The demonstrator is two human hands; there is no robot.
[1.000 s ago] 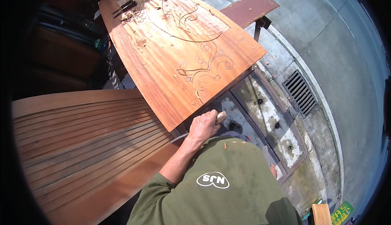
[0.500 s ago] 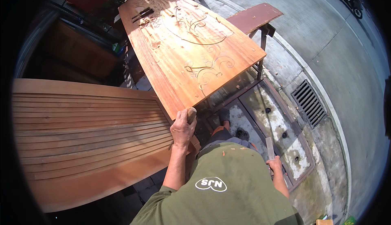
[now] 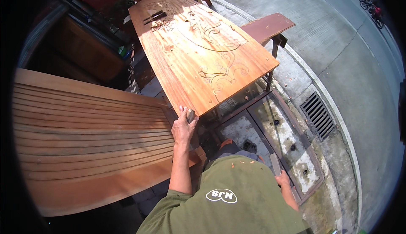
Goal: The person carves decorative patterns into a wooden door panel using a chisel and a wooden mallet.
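At the near left corner of the carved wooden panel, my left hand is closed around a small rounded brownish block. Its fingers reach the panel's edge. Down by my right side, my right hand grips a flat greyish bar, whose free end points away from me; its kind cannot be made out. Scroll and leaf patterns are carved into the panel, with loose shavings scattered over it. Dark slim tools lie together near its far left part.
To the left is a large ridged wooden panel. A reddish-brown board rests on a trestle beyond the carved panel. Metal-framed concrete covers and a drain grate lie at the right, with motorcycles on the road.
My view has shifted slightly, and the panels appear a little displaced. My left hand stays at the panel corner with the block, and my right hand still holds the bar. More motorcycles show on the road.
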